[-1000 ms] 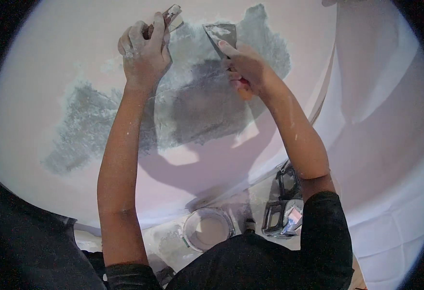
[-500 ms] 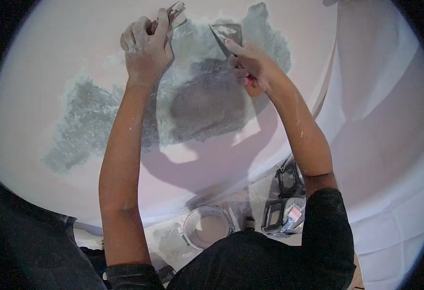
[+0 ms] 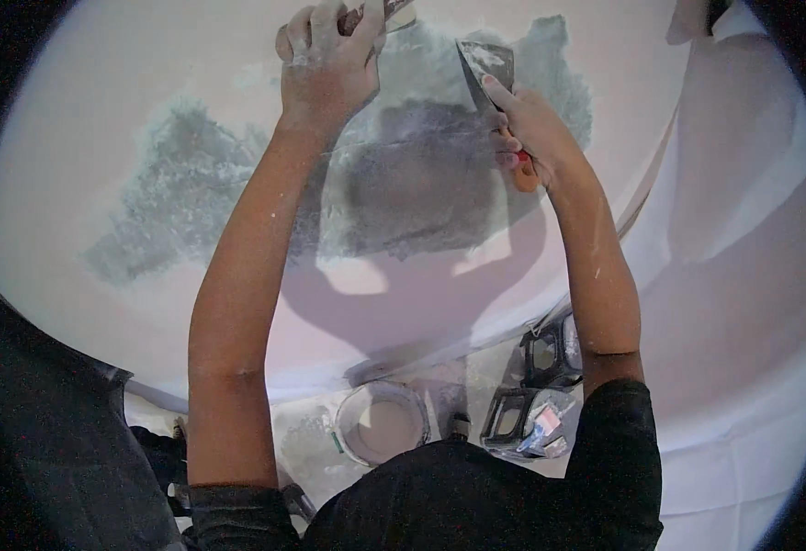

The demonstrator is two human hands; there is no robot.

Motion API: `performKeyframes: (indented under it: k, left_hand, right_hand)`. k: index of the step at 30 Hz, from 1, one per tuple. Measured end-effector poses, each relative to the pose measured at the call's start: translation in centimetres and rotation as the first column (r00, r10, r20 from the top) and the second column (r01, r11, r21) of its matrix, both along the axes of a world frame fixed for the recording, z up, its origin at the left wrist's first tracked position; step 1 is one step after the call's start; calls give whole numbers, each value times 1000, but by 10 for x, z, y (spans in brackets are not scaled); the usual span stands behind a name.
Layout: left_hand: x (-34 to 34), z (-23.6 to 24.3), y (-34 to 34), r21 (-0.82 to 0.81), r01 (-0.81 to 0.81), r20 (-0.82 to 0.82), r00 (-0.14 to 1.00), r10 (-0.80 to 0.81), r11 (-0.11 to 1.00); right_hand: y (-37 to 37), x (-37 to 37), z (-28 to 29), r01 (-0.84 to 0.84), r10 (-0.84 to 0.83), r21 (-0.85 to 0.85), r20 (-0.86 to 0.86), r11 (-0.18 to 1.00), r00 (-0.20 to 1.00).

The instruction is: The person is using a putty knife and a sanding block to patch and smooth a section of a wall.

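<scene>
My left hand [image 3: 329, 64] is closed on a narrow scraper [image 3: 401, 7] with a dark, putty-smeared handle, high on the pale wall [image 3: 100, 174]. To its right, my right hand [image 3: 541, 133] grips the orange and red handle of a wide putty knife [image 3: 485, 60], whose metal blade has white paste on it. Both tools are over a large irregular gray-green patch [image 3: 394, 193] with ragged whitish edges, partly in the shadow of my body.
Below, on the dusty floor [image 3: 306, 441], stand a bucket [image 3: 384, 422] of pale paste and black plastic steps or crates [image 3: 545, 349], one with small packages [image 3: 545, 422]. White draped sheeting [image 3: 733, 275] lines the right; dark cloth [image 3: 63, 422] fills the lower left.
Both my hands and their tools have shifted to the right, my left hand also upward. The wall and floor sit slightly differently in the view.
</scene>
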State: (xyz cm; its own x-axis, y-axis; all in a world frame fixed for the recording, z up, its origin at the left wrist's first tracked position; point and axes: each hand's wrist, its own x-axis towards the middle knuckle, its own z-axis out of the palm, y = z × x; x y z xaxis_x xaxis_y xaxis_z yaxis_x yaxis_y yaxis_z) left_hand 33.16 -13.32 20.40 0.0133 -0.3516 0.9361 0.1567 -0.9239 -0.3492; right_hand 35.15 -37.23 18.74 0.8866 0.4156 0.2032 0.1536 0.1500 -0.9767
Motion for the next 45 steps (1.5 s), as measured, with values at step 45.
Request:
performKeyframes:
  k: [45]
  left_hand:
    - [4,0,3,39,4,35,999,-5,999]
  right_hand:
    - [4,-6,-2,1,-3,21,86,1000,996]
